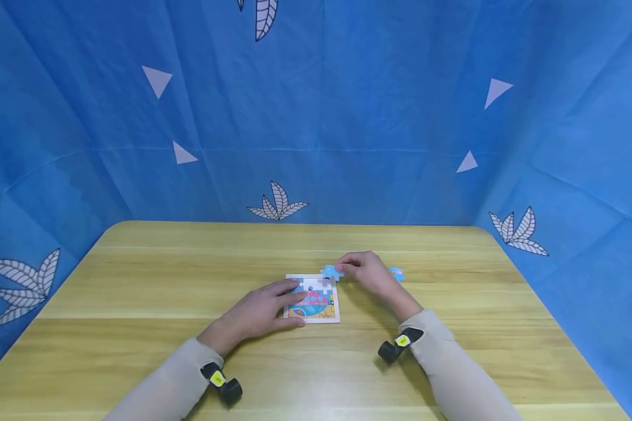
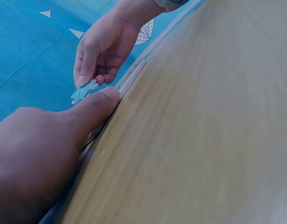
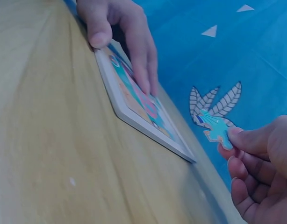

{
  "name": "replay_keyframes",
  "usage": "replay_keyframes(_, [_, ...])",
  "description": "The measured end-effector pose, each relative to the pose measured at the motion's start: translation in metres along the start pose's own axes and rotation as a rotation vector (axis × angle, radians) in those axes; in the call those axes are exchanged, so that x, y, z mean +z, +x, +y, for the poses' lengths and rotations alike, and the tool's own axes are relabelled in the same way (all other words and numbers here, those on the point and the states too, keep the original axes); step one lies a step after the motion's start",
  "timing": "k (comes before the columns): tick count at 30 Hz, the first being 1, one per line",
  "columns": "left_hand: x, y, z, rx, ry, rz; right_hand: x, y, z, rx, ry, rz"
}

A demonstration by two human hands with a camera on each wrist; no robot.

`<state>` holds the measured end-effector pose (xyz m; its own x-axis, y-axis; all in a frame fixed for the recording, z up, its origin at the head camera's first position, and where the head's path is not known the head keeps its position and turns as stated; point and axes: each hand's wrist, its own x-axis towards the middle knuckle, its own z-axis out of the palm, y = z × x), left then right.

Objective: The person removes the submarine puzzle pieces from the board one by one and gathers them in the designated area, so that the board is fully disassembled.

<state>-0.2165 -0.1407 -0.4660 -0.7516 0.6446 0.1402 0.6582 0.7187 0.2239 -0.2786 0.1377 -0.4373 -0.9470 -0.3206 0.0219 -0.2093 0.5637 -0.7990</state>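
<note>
A: R hand?
B: Your R hand is raised near the far R corner of the puzzle frame, thumb + fingertip pinching a blue piece. Your other fingers curl in twd the palm, per R wrist view.

A: Is that piece touching the frame?
B: No, R wrist view has you holding it up, apart from the frame. Its edge is knobbly, w/ fine lines + a small dark blue mark.

A: OK, L hand?
B: Your L hand is spread over the L side of the frame. Your thumb rests at the near edge, fingers reach across the pic.

A: What's in the frame?
B: It lies flat on the tabletop in front of you, pale rim, w/ a pink + teal pic, orange along the near side. You've got a whitish patch at the far side, approx. R half.

A: Any other pcs?
B: One, a second piece, blue w/ a bit of pink, on the tabletop just R of your R hand, which may hide part of it; can't tell.

A: Backdrop?
B: Blue cloth w/ white leaves + triangles, beyond your tabletop.
</note>
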Motion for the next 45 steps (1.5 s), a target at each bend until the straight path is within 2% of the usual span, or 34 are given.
replay_keyframes(7, [0.002,-0.001,-0.001,0.037,0.029,0.021,-0.016,-0.001,0.003,-0.008,-0.022,0.032])
replay_keyframes(16, [0.001,0.001,-0.001,0.066,0.049,0.035,-0.039,-0.003,0.009,0.044,-0.035,0.094])
replay_keyframes(23, [0.002,0.001,-0.001,0.086,0.034,0.058,-0.053,-0.005,0.019,0.004,-0.088,0.064])
replay_keyframes(33, [0.001,0.000,0.000,0.113,-0.002,0.080,-0.064,-0.008,0.035,-0.001,-0.147,0.033])
replay_keyframes(38, [0.000,-0.003,-0.001,0.120,0.004,0.060,-0.068,-0.008,0.042,0.007,-0.177,-0.001])
replay_keyframes(45, [0.000,-0.003,-0.002,0.122,0.003,0.040,-0.070,-0.008,0.048,-0.014,-0.228,0.009])
